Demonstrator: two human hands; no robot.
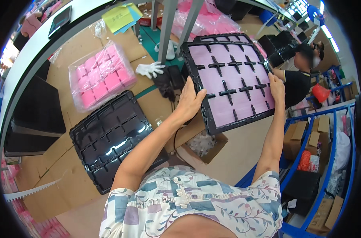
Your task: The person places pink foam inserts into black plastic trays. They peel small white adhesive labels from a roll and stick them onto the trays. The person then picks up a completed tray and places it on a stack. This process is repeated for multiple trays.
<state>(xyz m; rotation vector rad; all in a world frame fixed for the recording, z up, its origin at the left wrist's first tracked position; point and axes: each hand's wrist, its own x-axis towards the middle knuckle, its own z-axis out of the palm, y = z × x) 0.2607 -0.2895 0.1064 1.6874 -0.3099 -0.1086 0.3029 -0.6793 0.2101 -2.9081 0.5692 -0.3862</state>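
Both my hands hold a black plastic tray (218,129) up in front of me, tilted, with its far edge raised. Pink sheet lining (226,111) fills its compartments, and black cross-shaped dividers stand out between them. My left hand (191,99) grips the left rim, thumb on top. On the right rim, my right hand (277,89) is closed the same way; the fingers underneath are hidden. To the left, a second black tray (105,135) lies on the cardboard-covered table. Beyond it sits a clear plastic bag of pink cut pads (103,75).
A white glove (150,70) and dark objects lie beside metal posts (166,33). Below the held tray is a cardboard box (216,148) of white scraps. Black stacks (35,115) stand at left. At right are a blue shelf rack (327,174) and another person (297,85).
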